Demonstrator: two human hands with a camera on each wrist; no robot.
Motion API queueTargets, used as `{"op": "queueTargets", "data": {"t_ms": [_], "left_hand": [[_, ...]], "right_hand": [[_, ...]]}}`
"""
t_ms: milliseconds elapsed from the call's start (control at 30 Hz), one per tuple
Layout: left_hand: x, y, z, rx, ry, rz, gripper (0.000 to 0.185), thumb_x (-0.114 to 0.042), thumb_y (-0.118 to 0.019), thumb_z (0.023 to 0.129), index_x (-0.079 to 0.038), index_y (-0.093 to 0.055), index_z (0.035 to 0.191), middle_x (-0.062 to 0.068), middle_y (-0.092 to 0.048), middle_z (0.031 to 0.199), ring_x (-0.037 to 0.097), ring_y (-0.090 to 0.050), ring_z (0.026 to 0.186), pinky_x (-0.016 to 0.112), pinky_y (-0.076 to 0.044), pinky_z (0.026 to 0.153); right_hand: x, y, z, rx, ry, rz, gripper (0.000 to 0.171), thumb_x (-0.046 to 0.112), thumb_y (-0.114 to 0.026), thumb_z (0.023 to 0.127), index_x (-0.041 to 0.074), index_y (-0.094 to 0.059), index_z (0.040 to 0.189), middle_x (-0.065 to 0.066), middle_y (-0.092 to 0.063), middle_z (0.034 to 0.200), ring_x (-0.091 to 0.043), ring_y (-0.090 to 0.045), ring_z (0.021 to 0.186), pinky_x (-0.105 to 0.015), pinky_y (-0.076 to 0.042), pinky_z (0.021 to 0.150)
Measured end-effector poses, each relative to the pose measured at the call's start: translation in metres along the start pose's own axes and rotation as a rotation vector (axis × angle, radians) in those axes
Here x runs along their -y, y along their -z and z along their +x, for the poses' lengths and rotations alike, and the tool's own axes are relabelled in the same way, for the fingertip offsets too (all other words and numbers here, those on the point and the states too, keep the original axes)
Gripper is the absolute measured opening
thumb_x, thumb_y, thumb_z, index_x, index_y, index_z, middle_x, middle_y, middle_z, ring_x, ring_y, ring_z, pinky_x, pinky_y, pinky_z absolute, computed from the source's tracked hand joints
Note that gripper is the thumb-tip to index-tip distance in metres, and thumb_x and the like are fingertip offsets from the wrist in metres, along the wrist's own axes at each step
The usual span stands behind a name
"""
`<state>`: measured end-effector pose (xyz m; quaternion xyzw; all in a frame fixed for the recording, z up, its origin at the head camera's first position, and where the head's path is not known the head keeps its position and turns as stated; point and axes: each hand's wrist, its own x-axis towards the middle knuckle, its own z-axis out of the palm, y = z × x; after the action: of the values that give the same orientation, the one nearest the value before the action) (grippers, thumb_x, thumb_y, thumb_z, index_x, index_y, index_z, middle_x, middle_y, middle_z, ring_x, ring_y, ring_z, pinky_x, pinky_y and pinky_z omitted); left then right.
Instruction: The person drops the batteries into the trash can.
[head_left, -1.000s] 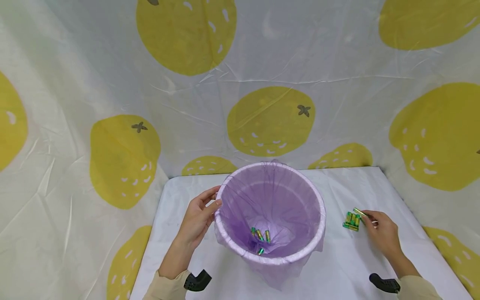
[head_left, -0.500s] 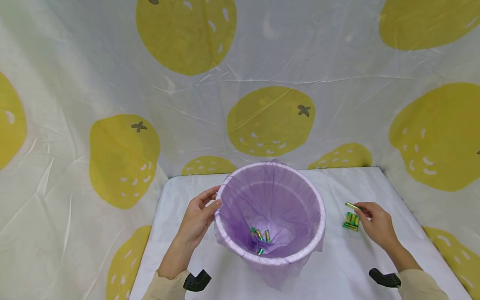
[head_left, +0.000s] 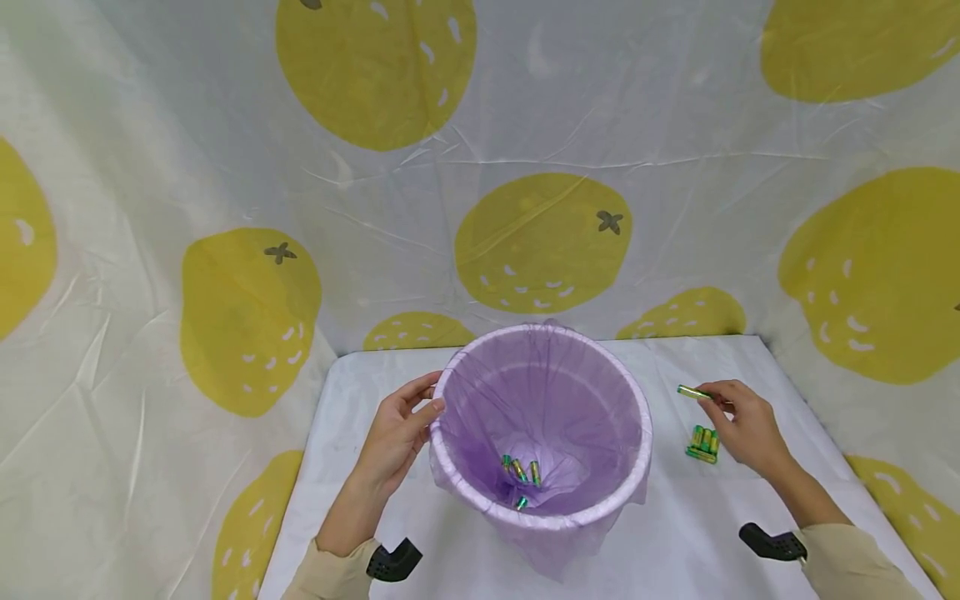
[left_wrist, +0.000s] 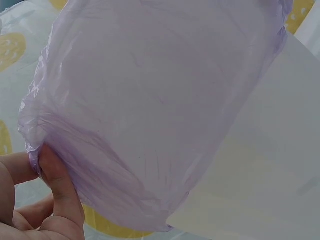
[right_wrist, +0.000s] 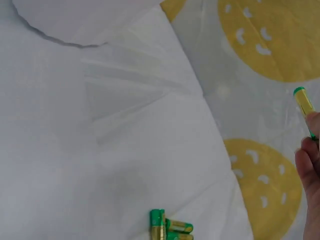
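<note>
A round bin point(head_left: 542, 522) lined with a thin purple bag point(head_left: 555, 392) stands in the middle of the table. My left hand point(head_left: 393, 437) pinches its rim on the left side, thumb inside; the left wrist view shows the fingers on the bag's folded edge point(left_wrist: 37, 135). Several green and gold batteries point(head_left: 519, 471) lie at the bottom of the bag. To the right, my right hand point(head_left: 750, 427) pinches one battery point(head_left: 692, 392) by its end, raised above the table. Below that hand lies a small group of batteries point(head_left: 703, 443), also seen in the right wrist view.
White cloth covers the table point(head_left: 660, 533). A curtain point(head_left: 390, 208) printed with large yellow fruit rises at the back and both sides. Black wrist devices point(head_left: 772, 543) sit at both sleeves.
My right hand has lifted the battery up from beside the group and moved it away from me and slightly left. My left hand and the bin have stayed put.
</note>
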<state>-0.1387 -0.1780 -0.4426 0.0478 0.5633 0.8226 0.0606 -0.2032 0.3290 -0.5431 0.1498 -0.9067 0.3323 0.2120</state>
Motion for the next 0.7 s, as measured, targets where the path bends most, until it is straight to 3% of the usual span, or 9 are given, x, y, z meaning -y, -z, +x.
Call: {"op": "queueTargets", "data": {"t_ms": [200, 367, 700], "left_hand": [[0.000, 0.000, 0.000, -0.001, 0.001, 0.002, 0.052, 0.006, -0.063, 0.099, 0.011, -0.045, 0.148, 0.013, -0.051, 0.115, 0.015, -0.063, 0.085, 0.022, -0.056, 0.069], [0.000, 0.000, -0.001, -0.003, -0.001, 0.004, 0.052, 0.006, -0.063, 0.099, 0.010, -0.045, 0.148, 0.013, -0.051, 0.115, 0.014, -0.063, 0.083, 0.022, -0.056, 0.068], [0.001, 0.000, 0.000, 0.004, -0.008, 0.002, 0.052, 0.006, -0.063, 0.099, 0.011, -0.045, 0.148, 0.013, -0.051, 0.117, 0.015, -0.063, 0.085, 0.022, -0.056, 0.069]], "right_hand": [[0.017, 0.007, 0.016, -0.010, 0.088, 0.028, 0.026, -0.013, -0.077, 0.085, -0.002, -0.072, 0.108, -0.011, -0.065, 0.099, -0.004, -0.051, 0.082, 0.001, -0.038, 0.082], [0.036, 0.013, 0.030, -0.018, 0.180, 0.038, 0.028, -0.015, -0.077, 0.082, 0.000, -0.072, 0.106, -0.005, -0.066, 0.095, -0.001, -0.052, 0.081, -0.001, -0.041, 0.080], [0.070, 0.025, 0.058, 0.020, 0.338, 0.049, 0.035, -0.015, -0.076, 0.080, 0.003, -0.073, 0.109, 0.002, -0.065, 0.093, -0.006, -0.055, 0.077, -0.015, -0.044, 0.063]]}}
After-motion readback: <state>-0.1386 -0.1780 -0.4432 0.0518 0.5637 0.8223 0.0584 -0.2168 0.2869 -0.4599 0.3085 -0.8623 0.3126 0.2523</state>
